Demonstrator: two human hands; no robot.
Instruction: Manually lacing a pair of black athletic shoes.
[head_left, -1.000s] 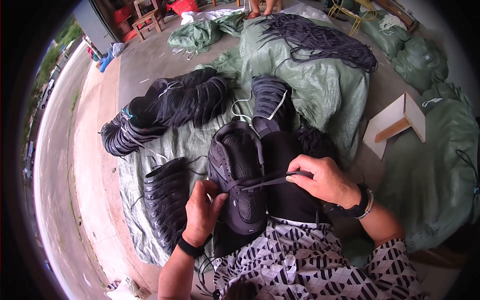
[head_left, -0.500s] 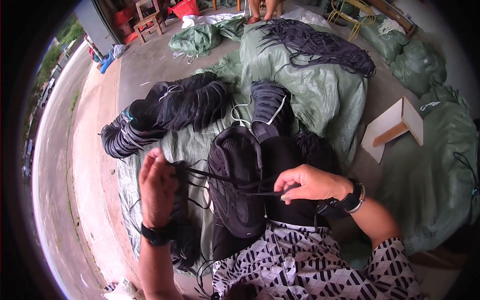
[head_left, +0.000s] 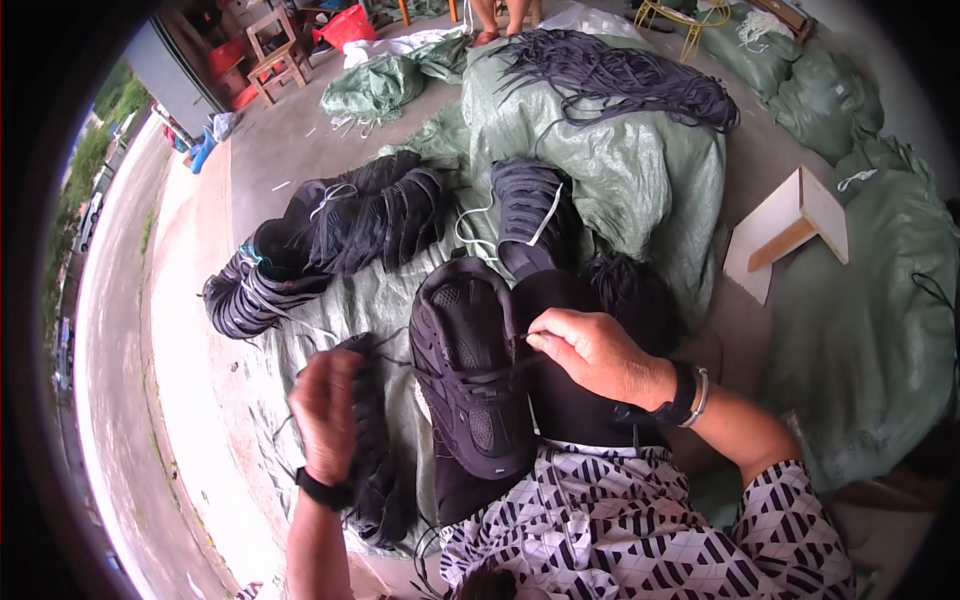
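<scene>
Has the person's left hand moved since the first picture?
Yes, leftward: the left hand was at the dark shoe on the lap; now it is apart, and farther from the white panel at right.

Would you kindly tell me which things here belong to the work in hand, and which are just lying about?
Seem part of it:
black shoe
lace in the right hand
stacked shoe uppers
pile of dark laces

Seem just lying about:
wooden chair
red container
white board
</scene>
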